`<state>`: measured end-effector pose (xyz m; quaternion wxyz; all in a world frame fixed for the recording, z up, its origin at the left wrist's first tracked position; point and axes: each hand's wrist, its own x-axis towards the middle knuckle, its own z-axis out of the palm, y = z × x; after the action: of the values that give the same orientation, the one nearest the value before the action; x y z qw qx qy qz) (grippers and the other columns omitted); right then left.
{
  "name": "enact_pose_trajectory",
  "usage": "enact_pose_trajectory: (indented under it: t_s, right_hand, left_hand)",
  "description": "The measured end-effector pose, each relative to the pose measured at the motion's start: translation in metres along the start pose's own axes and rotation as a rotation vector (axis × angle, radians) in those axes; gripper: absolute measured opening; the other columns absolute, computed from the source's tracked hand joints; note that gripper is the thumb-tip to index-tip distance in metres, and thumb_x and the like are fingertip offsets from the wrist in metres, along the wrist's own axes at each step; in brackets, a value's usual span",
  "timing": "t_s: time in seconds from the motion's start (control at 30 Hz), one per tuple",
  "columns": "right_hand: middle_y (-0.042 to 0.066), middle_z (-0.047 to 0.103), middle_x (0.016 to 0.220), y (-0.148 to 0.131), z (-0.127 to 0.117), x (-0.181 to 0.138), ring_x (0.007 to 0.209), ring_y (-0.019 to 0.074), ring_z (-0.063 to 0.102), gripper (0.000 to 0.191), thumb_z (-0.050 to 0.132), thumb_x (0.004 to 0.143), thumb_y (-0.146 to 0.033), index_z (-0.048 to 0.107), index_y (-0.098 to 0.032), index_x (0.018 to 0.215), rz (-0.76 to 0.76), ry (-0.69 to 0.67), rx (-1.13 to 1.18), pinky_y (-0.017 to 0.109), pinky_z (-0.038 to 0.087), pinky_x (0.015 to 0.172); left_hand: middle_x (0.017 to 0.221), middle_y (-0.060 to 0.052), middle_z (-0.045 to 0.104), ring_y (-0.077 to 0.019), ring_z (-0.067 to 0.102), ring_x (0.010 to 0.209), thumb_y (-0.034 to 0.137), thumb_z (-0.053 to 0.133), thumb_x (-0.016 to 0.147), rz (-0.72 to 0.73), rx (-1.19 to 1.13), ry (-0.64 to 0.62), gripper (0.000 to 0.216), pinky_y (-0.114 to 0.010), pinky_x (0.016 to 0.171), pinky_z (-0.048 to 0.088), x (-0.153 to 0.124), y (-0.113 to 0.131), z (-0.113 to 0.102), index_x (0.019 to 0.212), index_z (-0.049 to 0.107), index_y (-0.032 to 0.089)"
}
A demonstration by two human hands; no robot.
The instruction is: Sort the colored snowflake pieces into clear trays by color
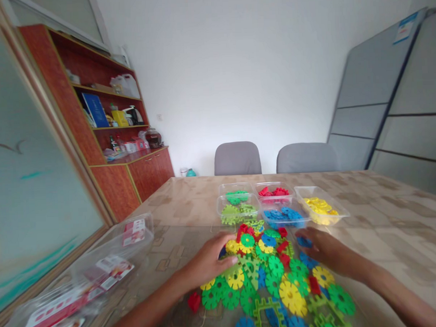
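A heap of coloured plastic gear pieces (pixel 271 277) in green, yellow, blue and red lies on the table (pixel 387 223) in front of me. My left hand (pixel 209 260) rests on the heap's left edge, fingers curled over a dark blue piece beside a yellow one. At the right edge, my right hand (pixel 325 250) pinches a blue piece (pixel 304 241). Beyond the heap stand several clear trays: dark green pieces (pixel 237 196), light green pieces (pixel 236 214), red pieces (pixel 273 192), blue pieces (pixel 283 215) and yellow pieces (pixel 319 207).
Clear plastic lids and packets with red labels (pixel 100 270) lie at the table's left. Two grey chairs (pixel 271 157) stand at the far side. A wooden shelf cabinet (pixel 104 130) fills the left wall, and grey panels (pixel 392 103) lean at the right.
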<state>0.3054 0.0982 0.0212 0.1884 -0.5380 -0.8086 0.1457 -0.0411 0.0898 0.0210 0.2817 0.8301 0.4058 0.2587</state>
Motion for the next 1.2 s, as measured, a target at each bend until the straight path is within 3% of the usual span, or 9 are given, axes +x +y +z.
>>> enact_pose_trajectory:
  t_s: [0.2, 0.33, 0.43, 0.63, 0.8, 0.93, 1.03, 1.1, 1.2]
  right_hand:
    - [0.007, 0.066, 0.096, -0.033, 0.017, -0.002, 0.086, 0.0219, 0.062, 0.034, 0.052, 0.073, -0.008, 0.067, -0.021, 0.101, -0.107, -0.061, 0.106, 0.033, 0.049, 0.077]
    - [0.005, 0.067, 0.101, -0.046, 0.011, -0.007, 0.085, 0.0194, 0.062, 0.035, 0.048, 0.077, -0.007, 0.064, -0.021, 0.104, -0.151, -0.133, 0.249, 0.030, 0.049, 0.073]
    - [0.006, 0.067, 0.097, -0.043, 0.003, -0.007, 0.083, 0.0199, 0.061, 0.030, 0.050, 0.077, -0.008, 0.065, -0.019, 0.101, -0.149, -0.084, 0.199, 0.031, 0.048, 0.071]
    - [0.003, 0.065, 0.085, -0.062, 0.005, -0.010, 0.071, 0.0154, 0.059, 0.013, 0.056, 0.081, -0.015, 0.064, -0.020, 0.090, -0.182, -0.136, 0.209, 0.026, 0.044, 0.062]
    - [0.001, 0.062, 0.083, -0.082, 0.026, -0.013, 0.075, 0.0149, 0.056, 0.016, 0.063, 0.070, -0.006, 0.061, -0.019, 0.080, -0.216, -0.085, 0.183, 0.027, 0.042, 0.067]
    - [-0.003, 0.058, 0.067, -0.079, 0.015, -0.010, 0.060, 0.0105, 0.051, 0.010, 0.060, 0.074, -0.009, 0.058, -0.018, 0.074, -0.140, -0.168, 0.376, 0.021, 0.036, 0.052]
    - [-0.004, 0.058, 0.067, -0.071, -0.008, -0.012, 0.058, 0.0096, 0.050, 0.004, 0.058, 0.082, -0.017, 0.058, -0.018, 0.078, -0.135, -0.265, 0.522, 0.020, 0.036, 0.052]
    - [-0.003, 0.058, 0.066, -0.066, -0.021, -0.015, 0.059, 0.0099, 0.052, 0.003, 0.059, 0.082, -0.018, 0.061, -0.018, 0.080, -0.133, -0.341, 0.504, 0.020, 0.038, 0.053]
    - [-0.003, 0.059, 0.065, -0.061, -0.024, -0.020, 0.058, 0.0106, 0.054, 0.012, 0.058, 0.077, -0.011, 0.066, -0.018, 0.083, -0.075, -0.427, 0.381, 0.020, 0.038, 0.051]
  left_hand:
    - [0.135, -0.008, 0.052, -0.0227, 0.048, 0.123, 0.026, 0.064, 0.080, 0.010, -0.025, -0.063, 0.050, -0.033, 0.105, 0.034, -0.004, 0.016, 0.004, 0.128, 0.050, 0.020]
    - [0.135, -0.008, 0.052, -0.0220, 0.047, 0.124, 0.028, 0.066, 0.081, 0.067, -0.016, -0.125, 0.051, -0.031, 0.105, 0.034, -0.005, 0.027, -0.002, 0.129, 0.051, 0.020]
    - [0.134, -0.006, 0.053, -0.0209, 0.046, 0.125, 0.024, 0.063, 0.084, 0.131, 0.014, -0.109, 0.039, -0.030, 0.106, 0.032, -0.003, 0.030, -0.011, 0.122, 0.056, 0.022]
    - [0.105, -0.004, 0.063, -0.0169, 0.059, 0.100, 0.015, 0.058, 0.084, 0.143, 0.045, 0.019, 0.012, -0.025, 0.090, 0.041, 0.002, 0.031, -0.023, 0.094, 0.065, 0.018]
    - [0.084, 0.001, 0.060, -0.0139, 0.058, 0.082, 0.012, 0.060, 0.083, 0.122, 0.158, -0.068, 0.008, -0.022, 0.077, 0.042, -0.005, 0.040, -0.022, 0.079, 0.063, 0.018]
    - [0.093, -0.001, 0.062, -0.0157, 0.058, 0.092, 0.013, 0.062, 0.084, 0.162, 0.191, -0.113, 0.009, -0.024, 0.084, 0.042, -0.011, 0.052, -0.013, 0.090, 0.064, 0.020]
    - [0.117, -0.003, 0.061, -0.0172, 0.054, 0.110, 0.014, 0.059, 0.088, 0.235, 0.201, -0.163, 0.024, -0.027, 0.098, 0.038, -0.013, 0.060, 0.000, 0.110, 0.061, 0.022]
    - [0.129, -0.003, 0.057, -0.0180, 0.049, 0.120, 0.013, 0.058, 0.089, 0.307, 0.233, -0.221, 0.030, -0.029, 0.105, 0.032, -0.014, 0.064, 0.009, 0.118, 0.058, 0.023]
    - [0.130, -0.005, 0.057, -0.0190, 0.047, 0.123, 0.011, 0.057, 0.088, 0.396, 0.288, -0.258, 0.032, -0.030, 0.107, 0.031, -0.013, 0.066, 0.019, 0.119, 0.057, 0.020]
